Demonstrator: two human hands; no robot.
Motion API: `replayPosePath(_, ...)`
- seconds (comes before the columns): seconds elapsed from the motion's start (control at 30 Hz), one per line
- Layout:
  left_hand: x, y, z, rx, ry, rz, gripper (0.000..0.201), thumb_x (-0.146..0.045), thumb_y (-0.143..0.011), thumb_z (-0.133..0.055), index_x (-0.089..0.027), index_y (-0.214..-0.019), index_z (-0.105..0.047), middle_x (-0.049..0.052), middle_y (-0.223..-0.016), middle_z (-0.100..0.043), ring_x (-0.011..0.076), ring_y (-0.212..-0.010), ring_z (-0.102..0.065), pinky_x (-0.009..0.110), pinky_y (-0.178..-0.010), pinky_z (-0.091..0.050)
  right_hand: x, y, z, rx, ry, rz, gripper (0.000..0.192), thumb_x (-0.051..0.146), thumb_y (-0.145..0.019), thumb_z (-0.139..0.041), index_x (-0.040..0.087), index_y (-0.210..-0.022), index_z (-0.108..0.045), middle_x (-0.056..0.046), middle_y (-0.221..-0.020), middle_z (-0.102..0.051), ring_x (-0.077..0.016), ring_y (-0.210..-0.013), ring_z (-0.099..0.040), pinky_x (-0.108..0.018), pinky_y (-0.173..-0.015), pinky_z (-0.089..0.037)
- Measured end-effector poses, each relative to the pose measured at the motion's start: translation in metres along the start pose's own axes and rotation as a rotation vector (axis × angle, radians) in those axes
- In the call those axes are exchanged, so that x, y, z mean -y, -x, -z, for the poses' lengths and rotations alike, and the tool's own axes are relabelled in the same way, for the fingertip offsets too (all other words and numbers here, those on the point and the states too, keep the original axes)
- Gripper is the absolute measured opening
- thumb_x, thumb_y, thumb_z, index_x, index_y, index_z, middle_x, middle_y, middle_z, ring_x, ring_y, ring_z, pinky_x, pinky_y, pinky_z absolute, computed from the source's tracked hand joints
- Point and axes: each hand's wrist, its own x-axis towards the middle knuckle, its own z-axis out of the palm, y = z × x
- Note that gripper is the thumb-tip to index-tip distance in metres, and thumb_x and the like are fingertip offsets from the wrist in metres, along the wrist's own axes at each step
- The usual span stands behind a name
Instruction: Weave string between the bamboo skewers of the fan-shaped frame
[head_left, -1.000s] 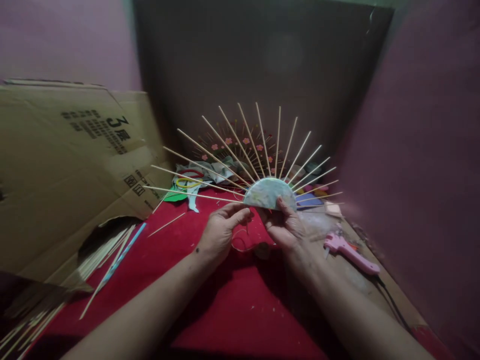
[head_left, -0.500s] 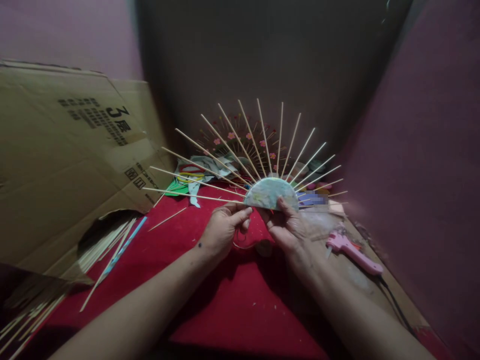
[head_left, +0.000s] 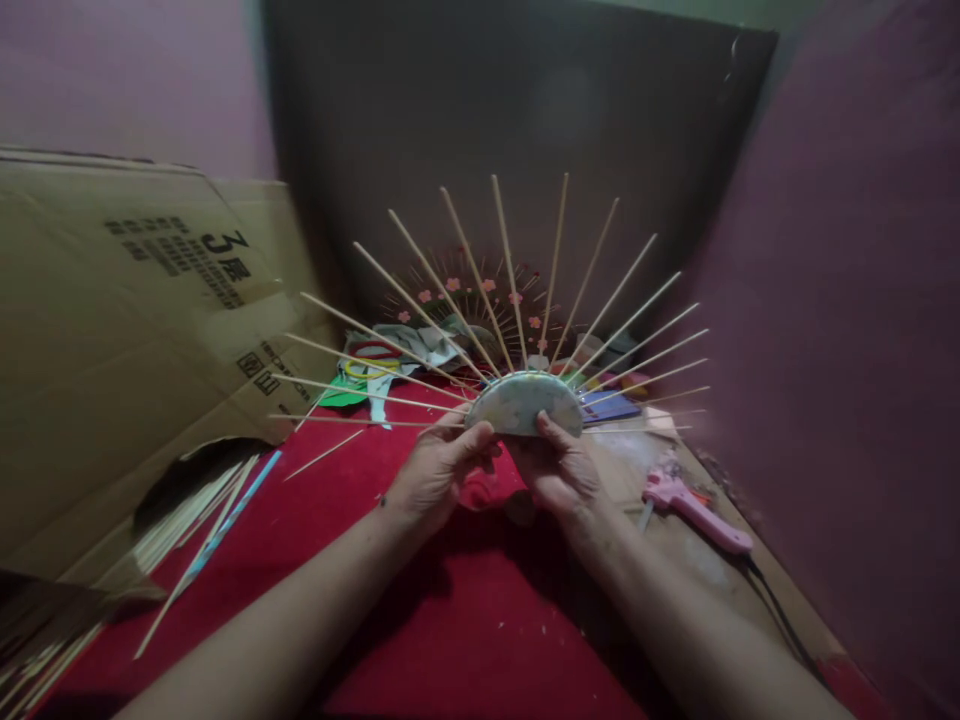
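Note:
I hold up a pale half-disc (head_left: 523,402) with several thin wooden skewers (head_left: 439,335) fanning out of its curved edge like rays. My left hand (head_left: 439,475) grips its lower left corner with the thumb on the front. My right hand (head_left: 561,472) grips the lower right part, thumb pressed on the face. Both hands hover above a red cloth (head_left: 315,520).
A pink glue gun (head_left: 694,508) with its cord lies to the right of my right hand. A large cardboard box (head_left: 127,330) stands at left, with loose skewers (head_left: 187,520) spilling out beside it. Behind the fan sit a flower-decorated skewer piece (head_left: 480,295) and coloured scraps (head_left: 375,360).
The skewer fan has tipped up and come closer, so the rays look longer. My left thumb has moved onto the half-disc's corner. My right hand keeps its grip.

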Motion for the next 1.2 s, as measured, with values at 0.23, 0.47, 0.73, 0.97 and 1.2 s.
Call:
replayPosePath(0.23,0.001,-0.003,0.007,-0.094,0.087,0.055,0.026,-0.031,-0.066,-0.071,-0.016,-0.084,-0.059,-0.001,-0.067,-0.056,0.0079,-0.053,-0.049,0.024,-0.052,-0.042,0.001,0.005,-0.003,0.137,0.066,0.056,0.021,0.006,-0.063,-0.061,0.018,-0.080,-0.063,0.002,-0.080,-0.069,-0.0133,-0.085,-0.062,-0.034,-0.095,-0.042)
replayPosePath(0.47,0.002,-0.010,0.019,-0.087,0.147,0.089,0.027,-0.033,-0.067,-0.070,-0.018,-0.086,-0.058,-0.003,-0.069,-0.053,0.0062,-0.054,-0.047,0.023,-0.054,-0.042,0.014,0.001,0.000,0.172,0.098,0.206,0.034,0.008,-0.066,-0.063,0.024,-0.096,-0.061,0.004,-0.084,-0.069,-0.0121,-0.084,-0.062,-0.030,-0.081,-0.048)
replayPosePath(0.73,-0.001,-0.007,0.017,-0.134,0.158,0.121,0.031,-0.026,-0.063,-0.074,-0.020,-0.089,-0.059,-0.006,-0.062,-0.050,0.0041,-0.051,-0.046,0.019,-0.052,-0.042,0.012,0.002,-0.002,0.182,0.147,0.277,0.023,0.010,-0.065,-0.066,0.018,-0.087,-0.065,0.001,-0.082,-0.070,-0.0110,-0.079,-0.062,-0.024,-0.078,-0.048)
replayPosePath(0.97,-0.001,-0.009,0.014,-0.267,0.219,0.108,0.025,-0.016,-0.060,-0.074,-0.017,-0.082,-0.061,-0.004,-0.062,-0.055,0.0060,-0.049,-0.049,0.018,-0.046,-0.042,0.010,0.002,-0.004,0.170,0.151,0.267,0.021,0.014,-0.058,-0.072,0.020,-0.078,-0.067,0.002,-0.078,-0.070,-0.0115,-0.074,-0.062,-0.022,-0.074,-0.048)
replayPosePath(1.2,-0.004,-0.011,0.016,-0.375,0.328,0.180,0.009,-0.008,-0.072,-0.061,-0.016,-0.076,-0.059,0.000,-0.066,-0.060,0.0115,-0.056,-0.056,0.022,-0.048,-0.044,0.008,0.009,-0.007,0.225,0.200,0.245,0.034,0.011,-0.060,-0.068,0.023,-0.092,-0.064,0.002,-0.088,-0.069,-0.0113,-0.081,-0.062,-0.023,-0.079,-0.046)
